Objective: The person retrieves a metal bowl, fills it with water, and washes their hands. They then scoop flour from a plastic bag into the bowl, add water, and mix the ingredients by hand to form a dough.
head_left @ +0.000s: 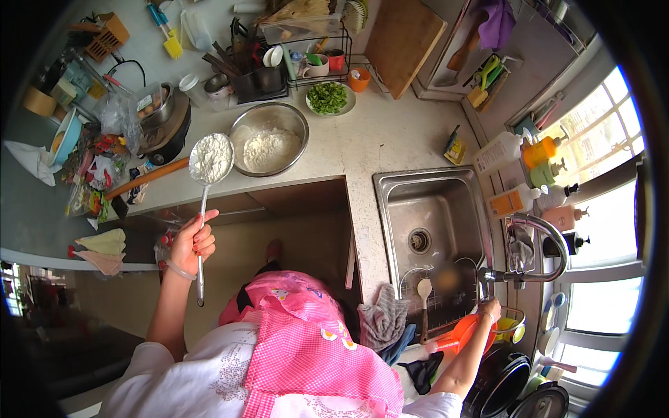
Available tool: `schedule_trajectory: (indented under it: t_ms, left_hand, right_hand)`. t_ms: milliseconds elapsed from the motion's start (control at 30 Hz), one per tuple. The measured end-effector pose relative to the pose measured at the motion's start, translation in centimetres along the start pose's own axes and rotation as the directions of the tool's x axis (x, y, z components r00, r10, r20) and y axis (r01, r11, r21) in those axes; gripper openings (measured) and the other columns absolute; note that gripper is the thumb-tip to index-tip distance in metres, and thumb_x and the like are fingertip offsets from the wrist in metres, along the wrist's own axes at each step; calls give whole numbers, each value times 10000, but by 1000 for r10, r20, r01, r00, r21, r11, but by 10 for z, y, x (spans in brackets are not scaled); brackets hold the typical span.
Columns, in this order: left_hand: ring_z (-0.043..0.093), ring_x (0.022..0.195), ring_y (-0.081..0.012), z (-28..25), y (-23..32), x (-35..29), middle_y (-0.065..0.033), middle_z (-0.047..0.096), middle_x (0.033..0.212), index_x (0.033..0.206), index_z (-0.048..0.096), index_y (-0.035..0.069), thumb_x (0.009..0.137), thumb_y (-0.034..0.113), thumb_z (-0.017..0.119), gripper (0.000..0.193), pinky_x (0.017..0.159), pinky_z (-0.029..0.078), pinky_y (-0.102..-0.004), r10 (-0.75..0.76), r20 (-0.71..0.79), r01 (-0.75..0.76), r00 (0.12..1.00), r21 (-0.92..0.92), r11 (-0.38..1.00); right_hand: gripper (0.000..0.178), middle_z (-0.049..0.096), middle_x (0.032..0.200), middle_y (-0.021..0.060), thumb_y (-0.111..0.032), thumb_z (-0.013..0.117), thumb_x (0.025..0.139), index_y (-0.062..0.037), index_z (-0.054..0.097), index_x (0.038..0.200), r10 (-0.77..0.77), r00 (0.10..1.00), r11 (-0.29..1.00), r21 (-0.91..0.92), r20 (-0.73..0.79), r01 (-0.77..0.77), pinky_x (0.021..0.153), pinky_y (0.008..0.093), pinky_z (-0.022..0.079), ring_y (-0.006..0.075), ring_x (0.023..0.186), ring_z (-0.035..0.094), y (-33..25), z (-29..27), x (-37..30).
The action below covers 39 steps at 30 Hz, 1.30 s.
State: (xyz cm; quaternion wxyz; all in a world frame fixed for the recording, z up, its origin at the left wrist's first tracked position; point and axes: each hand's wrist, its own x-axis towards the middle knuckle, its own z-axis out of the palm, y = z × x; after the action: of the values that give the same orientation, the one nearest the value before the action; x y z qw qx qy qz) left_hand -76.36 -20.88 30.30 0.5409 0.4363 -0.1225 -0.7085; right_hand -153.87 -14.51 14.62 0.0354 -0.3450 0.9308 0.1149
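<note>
My left hand (193,244) is closed round the long handle of a metal ladle (204,197). Its round bowl is heaped with white flour (211,157) and is held up at the counter's edge, beside a steel mixing bowl (301,143) that also has flour (268,148) in it. My right hand (490,309) reaches to the far side of the sink, just below the chrome faucet (529,277) and over an orange plastic vessel (461,336). Its fingers look bent, but what they grip is hidden.
A plate of chopped greens (327,99) lies behind the mixing bowl. The steel sink (435,202) holds a rack and a pale spoon (424,289). Soap bottles (498,153) line the window side. A rolling pin (150,177) lies left of the ladle; a grey cloth (383,317) hangs at the sink's near edge.
</note>
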Motion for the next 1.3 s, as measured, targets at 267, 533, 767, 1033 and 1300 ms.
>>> schedule_trajectory:
  t_ms: [267,533,767,1033,1300]
  left_hand:
    - [242,419,-31,2,5,9,57,289,529,1211,490,-6,994,230,389,336,403,218,-192,-29,24,28,999,22,999]
    - [257,430,-26,-9,13,2,66,300,537,1208,502,24,986,250,405,331,410,225,-196,-41,30,39,999,54,998]
    - [260,436,-31,-25,24,4,68,289,550,1211,500,8,978,219,421,324,413,233,-198,-26,26,24,999,54,998]
    - [218,411,-39,-84,20,16,49,277,547,1253,473,-10,988,220,400,358,365,201,-206,7,93,-3,996,-43,999]
    - [224,388,-38,-66,27,45,48,274,536,1228,492,20,1002,271,369,360,338,211,-198,-100,79,95,992,64,993]
  right_hand:
    - [447,654,984,198,-125,624,720,-86,595,1164,-163,986,918,364,-16,158,822,427,483,372,942,615,20,41,37]
    - [433,634,1069,163,-243,590,792,-145,546,1212,-266,926,947,-106,267,302,888,473,445,374,1031,572,28,56,67]
    - [651,611,1111,202,-160,700,683,-89,475,1290,-285,933,921,334,221,202,892,429,462,362,1055,573,48,36,47]
    - [545,442,1334,197,-385,709,694,-109,579,1145,-299,953,953,34,-52,301,1042,438,341,368,1260,374,-36,5,-57]
    - [348,325,1439,178,-38,493,811,-121,594,1134,-219,965,962,134,-146,239,1033,384,377,322,1334,314,-15,6,-140]
